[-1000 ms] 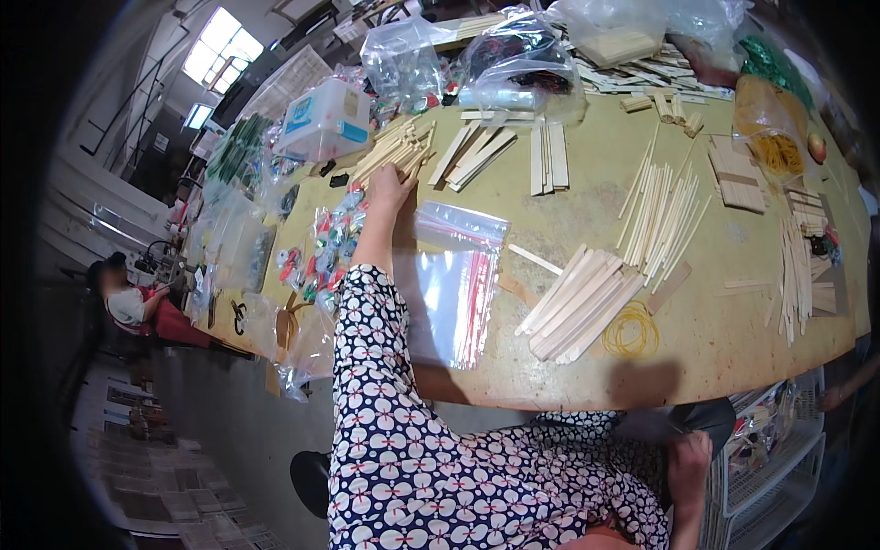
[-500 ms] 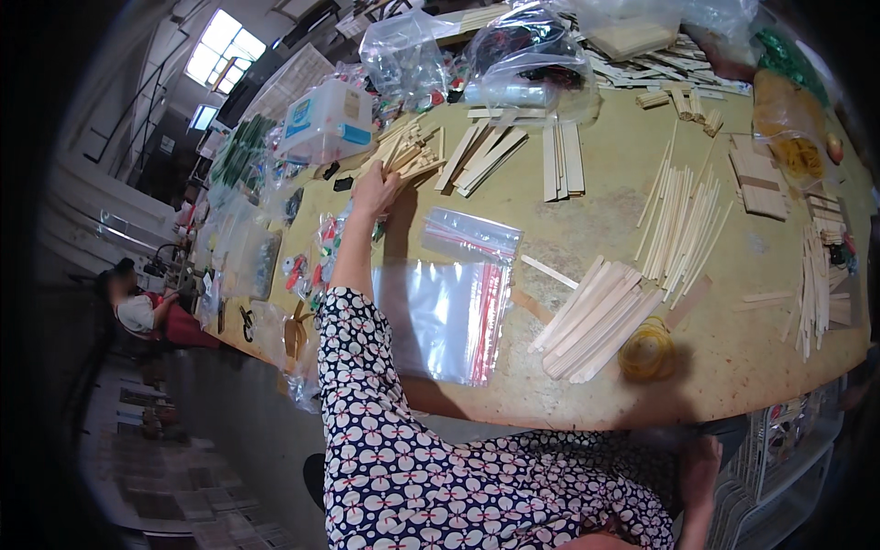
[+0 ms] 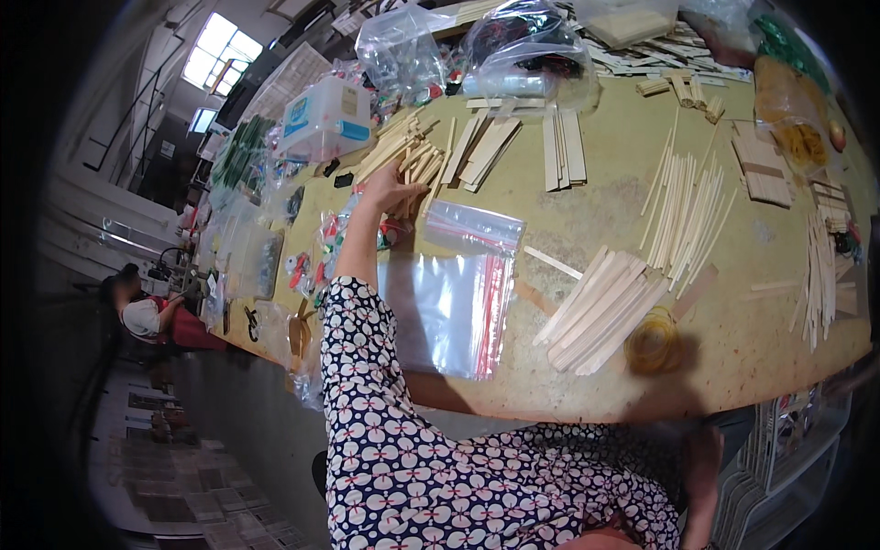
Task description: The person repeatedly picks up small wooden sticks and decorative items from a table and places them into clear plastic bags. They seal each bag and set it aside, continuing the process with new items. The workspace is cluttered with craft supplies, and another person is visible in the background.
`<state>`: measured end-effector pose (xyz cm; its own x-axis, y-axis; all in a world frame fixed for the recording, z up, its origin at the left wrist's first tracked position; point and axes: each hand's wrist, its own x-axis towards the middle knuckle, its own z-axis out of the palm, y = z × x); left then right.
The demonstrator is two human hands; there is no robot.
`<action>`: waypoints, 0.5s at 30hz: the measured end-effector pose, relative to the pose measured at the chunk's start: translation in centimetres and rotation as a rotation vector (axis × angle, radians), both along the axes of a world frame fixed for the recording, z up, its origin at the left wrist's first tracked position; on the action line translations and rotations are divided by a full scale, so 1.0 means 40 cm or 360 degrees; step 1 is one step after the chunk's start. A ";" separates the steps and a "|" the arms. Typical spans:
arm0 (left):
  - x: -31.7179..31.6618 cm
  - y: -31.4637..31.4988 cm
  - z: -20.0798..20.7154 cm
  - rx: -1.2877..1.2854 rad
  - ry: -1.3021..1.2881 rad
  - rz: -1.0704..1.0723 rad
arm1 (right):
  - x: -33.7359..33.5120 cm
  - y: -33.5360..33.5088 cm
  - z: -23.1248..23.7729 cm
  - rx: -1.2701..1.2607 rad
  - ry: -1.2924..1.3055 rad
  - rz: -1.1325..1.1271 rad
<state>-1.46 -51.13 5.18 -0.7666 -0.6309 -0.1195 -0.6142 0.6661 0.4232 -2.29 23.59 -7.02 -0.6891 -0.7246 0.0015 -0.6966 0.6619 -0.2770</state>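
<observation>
My left hand (image 3: 390, 191) reaches to the far left of the table, its fingers closed around the near ends of some short wooden sticks (image 3: 423, 165) in a loose pile. The fingertips are partly hidden among the sticks. Just in front of that hand lie a small clear zip bag (image 3: 472, 227) and a stack of larger clear zip bags (image 3: 435, 316) with red seal lines. My right hand (image 3: 701, 447) hangs low at the table's near edge, dark and blurred, so its fingers cannot be made out.
Flat wooden strips (image 3: 600, 312), long thin sticks (image 3: 686, 215) and yellow rubber bands (image 3: 653, 344) lie on the right. Flat slats (image 3: 564, 151) lie farther back. A clear plastic box (image 3: 325, 119) stands at the far left. Another person (image 3: 151, 312) sits off to the left.
My left hand has moved slightly right and nearer, its fingers now in among the short sticks. Several sticks there have shifted. The whole view has shifted slightly.
</observation>
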 end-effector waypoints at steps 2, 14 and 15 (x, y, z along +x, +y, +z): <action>0.004 -0.004 -0.009 -0.0009 0.0122 0.0010 | 0.002 0.001 0.006 0.0047 -0.0042 -0.0020; 0.073 -0.004 -0.024 0.1000 0.0791 0.0348 | 0.014 0.012 -0.008 -0.0113 -0.0010 -0.0048; 0.075 0.004 -0.011 0.1001 0.0779 0.0343 | 0.012 0.011 -0.006 -0.0110 0.0017 -0.0034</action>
